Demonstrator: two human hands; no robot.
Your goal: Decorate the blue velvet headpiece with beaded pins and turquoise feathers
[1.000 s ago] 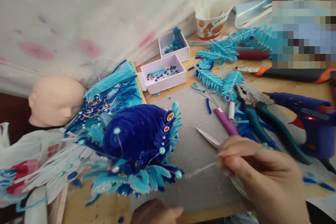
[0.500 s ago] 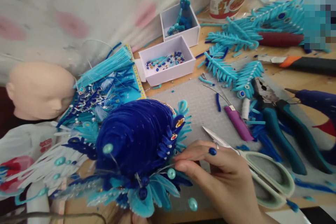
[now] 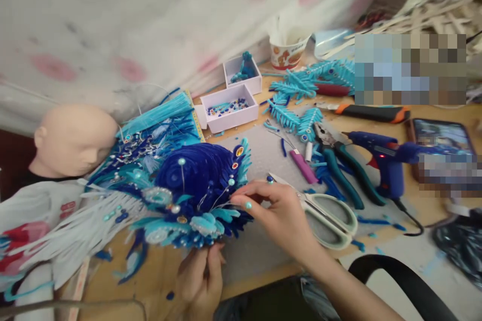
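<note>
Seemingly for support, the left hand sits beneath the beaded blue headdress over the worktop, its grip hidden. The right hand pinches thin strands, probably for control.

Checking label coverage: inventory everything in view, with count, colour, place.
Headpiece: 1, blue-turquoise, centre
Dummy head: 1, beige, left
Strips: many, white, front left
Boxes: 2, white, back centre
Cup: 1, white-red, behind boxes
Sprigs: several, turquoise, right of boxes
Table: 1, tan, underneath
Mat: 1, grey, on table
Tool: 1, purple, on mat
Pliers: 1, teal-handled, right
Black tool: 1, black-orange, behind pliers
Glue gun: 1, blue, right
Scissors: 1, pale green, front right
Phone: 1, dark, far right
Cloth: 1, white-pink, back
Left hand: 1, bare, below headpiece
Right hand: 1, bare, pinching silvery wires
</note>
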